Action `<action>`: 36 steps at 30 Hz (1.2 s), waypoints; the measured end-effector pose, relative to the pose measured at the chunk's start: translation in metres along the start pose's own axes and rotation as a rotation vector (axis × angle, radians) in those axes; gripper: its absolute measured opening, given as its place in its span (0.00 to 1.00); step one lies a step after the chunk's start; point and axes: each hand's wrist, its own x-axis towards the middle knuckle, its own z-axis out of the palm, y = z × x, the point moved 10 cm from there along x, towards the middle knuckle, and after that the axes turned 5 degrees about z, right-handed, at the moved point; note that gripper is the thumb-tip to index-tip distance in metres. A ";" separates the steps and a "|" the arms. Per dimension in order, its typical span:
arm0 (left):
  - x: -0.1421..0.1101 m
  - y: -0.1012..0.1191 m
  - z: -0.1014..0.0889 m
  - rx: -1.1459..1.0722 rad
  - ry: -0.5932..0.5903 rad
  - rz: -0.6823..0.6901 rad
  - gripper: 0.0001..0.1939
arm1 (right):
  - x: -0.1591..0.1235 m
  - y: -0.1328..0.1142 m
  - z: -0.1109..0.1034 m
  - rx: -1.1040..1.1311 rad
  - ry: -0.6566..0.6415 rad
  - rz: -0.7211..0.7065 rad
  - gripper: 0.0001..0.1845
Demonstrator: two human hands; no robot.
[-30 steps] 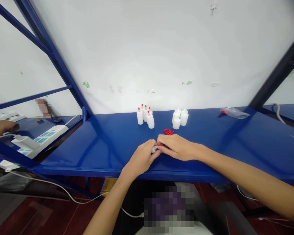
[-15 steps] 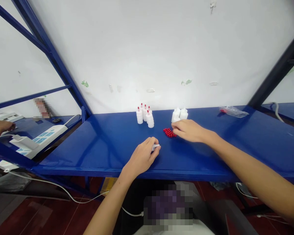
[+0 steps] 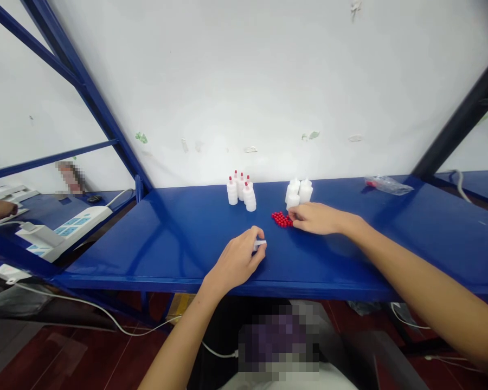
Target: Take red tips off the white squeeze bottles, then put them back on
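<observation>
My left hand is closed around a white squeeze bottle, mostly hidden by the fingers; its bare pointed nozzle sticks out to the right. Fingertips of my right hand are bent together at the right edge of a pile of small red caps; what they pinch, if anything, is hidden. Just behind that hand stand several white bottles without red tips. Farther left, a cluster of white bottles stands upright with red caps on the nozzles.
The blue table meets a white wall at the back. A clear plastic bag with something red lies at the back right. Blue frame posts rise at both sides. At left are a power strip and another person's hand.
My right hand has shifted slightly right and down at the caps, uncovering more of the front uncapped bottle. My left hand stays in place with its bottle.
</observation>
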 end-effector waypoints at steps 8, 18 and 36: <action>-0.002 0.003 0.000 -0.074 0.028 0.044 0.21 | -0.022 -0.089 -0.010 0.175 0.156 -0.390 0.13; -0.001 0.000 -0.005 0.072 0.037 -0.020 0.21 | -0.024 -0.030 -0.054 0.467 0.666 -0.102 0.15; 0.057 -0.067 -0.062 -0.064 0.381 -0.263 0.13 | -0.008 0.063 -0.058 0.514 0.762 0.314 0.17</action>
